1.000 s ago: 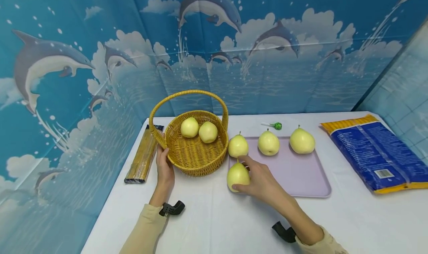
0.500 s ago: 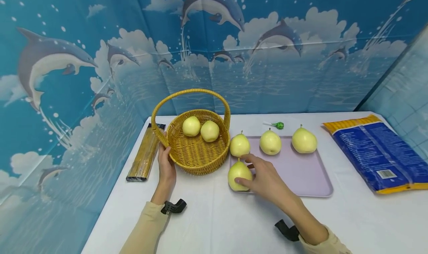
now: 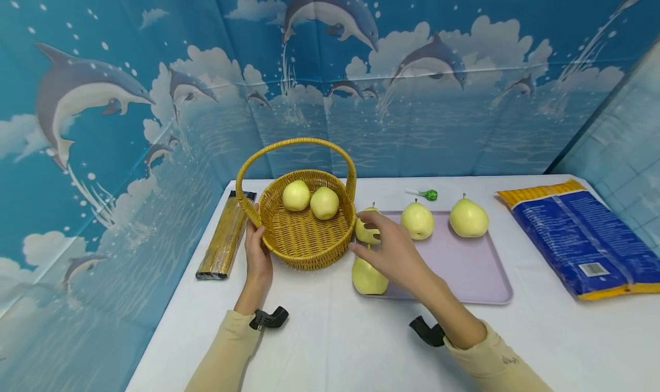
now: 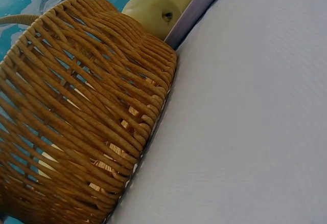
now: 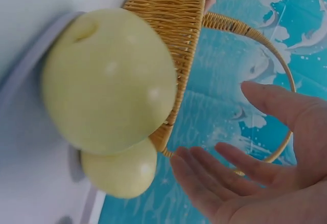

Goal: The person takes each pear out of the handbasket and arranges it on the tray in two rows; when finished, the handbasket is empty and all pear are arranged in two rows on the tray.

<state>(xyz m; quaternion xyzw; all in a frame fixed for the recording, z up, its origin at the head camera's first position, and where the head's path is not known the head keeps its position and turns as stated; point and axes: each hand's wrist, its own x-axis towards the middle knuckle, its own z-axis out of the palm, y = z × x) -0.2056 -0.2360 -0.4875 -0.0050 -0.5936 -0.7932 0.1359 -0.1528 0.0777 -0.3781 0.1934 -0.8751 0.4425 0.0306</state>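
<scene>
My left hand (image 3: 258, 260) holds the yellow wicker basket (image 3: 304, 260) at its left side, thumb at the rim by the handle's base. Two pale green pears (image 3: 324, 203) lie inside the basket. My right hand (image 3: 394, 251) hovers over the left edge of a lilac tray (image 3: 454, 271), holding nothing. Its fingers are spread and slightly bent, apart from the pears in the right wrist view. Below it sits the near pear (image 3: 369, 278), with another pear (image 3: 365, 231) partly hidden behind the hand. Two more pears (image 3: 417, 220) stand along the tray's back.
A green lollipop-like item (image 3: 429, 195) lies behind the tray. To the right is a blue and yellow bag (image 3: 588, 237). A long wrapped brown packet (image 3: 225, 237) lies left of the basket. A dolphin-printed curtain (image 3: 319, 128) rises behind the white table (image 3: 330, 346).
My right hand has let go of the near pear and risen up and a little to the left. That pear stays on the tray. The left hand still holds the basket.
</scene>
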